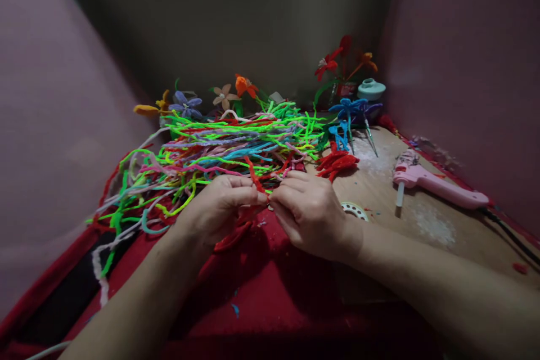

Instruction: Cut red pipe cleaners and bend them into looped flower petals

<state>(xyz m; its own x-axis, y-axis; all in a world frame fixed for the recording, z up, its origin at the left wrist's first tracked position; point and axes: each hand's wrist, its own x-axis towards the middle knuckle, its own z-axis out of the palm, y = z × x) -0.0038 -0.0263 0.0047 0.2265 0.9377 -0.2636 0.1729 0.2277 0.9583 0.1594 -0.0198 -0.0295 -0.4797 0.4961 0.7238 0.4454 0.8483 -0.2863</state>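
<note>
Between my two hands is a red pipe cleaner [253, 174], bent, with one end sticking up above the fingertips. My left hand [225, 202] pinches it from the left, thumb and fingers closed. My right hand [310, 211] pinches it from the right, its fingertips almost touching the left ones. Part of the red piece is hidden behind the fingers. Just beyond the hands lies a big heap of pipe cleaners [236, 140] in green, pink, blue, white and other colours. More red fuzzy loops [232, 239] rest on the red cloth below my left hand.
A pink glue gun [439, 183] lies on the wooden board [392, 236] at right, its cord trailing off. Red petal-like pieces [337, 163] and blue flowers [348, 108] are near the heap. Finished flowers [225, 97] stand along the back, beside a pale teal container [371, 89].
</note>
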